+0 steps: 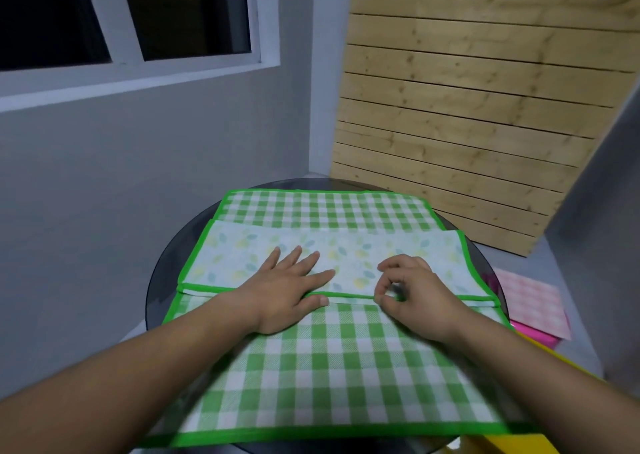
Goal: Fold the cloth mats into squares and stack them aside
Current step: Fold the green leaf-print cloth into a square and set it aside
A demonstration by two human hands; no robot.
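Lying across the round dark counter (162,280), the green checked mat (332,363) covers nearly all of its top, and its near green-bound edge hangs at or just past the counter's front rim. A band of the mat is folded over in the middle, showing a pale leaf-print underside (346,256) whose green hem runs left to right. The left hand (287,291) lies flat and open on this fold, fingers spread on the leaf print, thumb just over the hem on the checks; its grip holds nothing. The right hand (412,291) is curled, thumb and forefinger pinched closed on the hem of the fold. The mat's far edge lies close to the counter's back rim, near the wooden slat panel (485,107). Bare counter shows only as slim slivers at left and far right. A pink checked cloth (533,298) lies well apart, low at right.
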